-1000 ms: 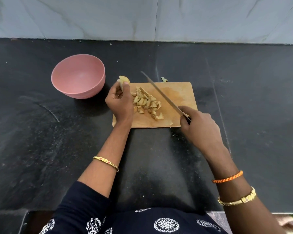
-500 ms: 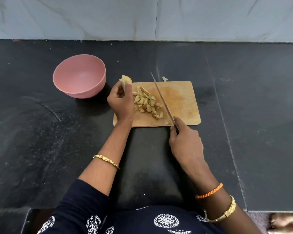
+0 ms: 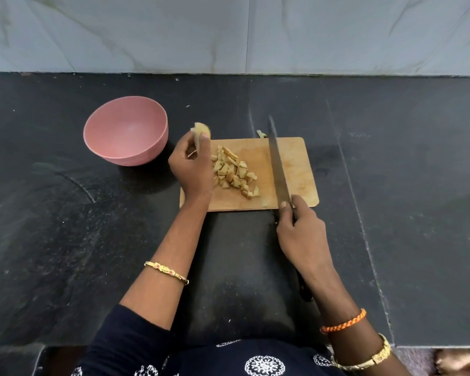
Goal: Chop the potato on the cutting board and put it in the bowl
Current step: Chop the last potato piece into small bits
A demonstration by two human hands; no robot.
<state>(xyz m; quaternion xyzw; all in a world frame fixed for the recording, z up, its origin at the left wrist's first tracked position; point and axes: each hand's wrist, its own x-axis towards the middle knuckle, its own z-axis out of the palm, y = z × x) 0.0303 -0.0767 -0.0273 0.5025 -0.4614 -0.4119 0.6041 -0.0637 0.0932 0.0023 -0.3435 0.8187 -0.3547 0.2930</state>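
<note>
The left hand (image 3: 192,169) pinches 1 pale uncut potato chunk (image 3: 200,131) above the board's far-left corner; the right hand (image 3: 300,234) wraps the long steel knife (image 3: 278,169). Over the last second the blade swung from a diagonal to lie straight, right of the heap of rough tan potato cubes (image 3: 235,172) — probably readying another cut. The flat wooden cutting board (image 3: 296,164) looks damp-stained; the smooth round pink bowl (image 3: 125,131) holds nothing.

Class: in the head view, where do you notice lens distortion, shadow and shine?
Head view: wide-angle bowing curves the black stone counter edge; soft shadow lies right of the pink plastic bowl; the long steel knife blade shows dull shine; focus stays sharp.
</note>
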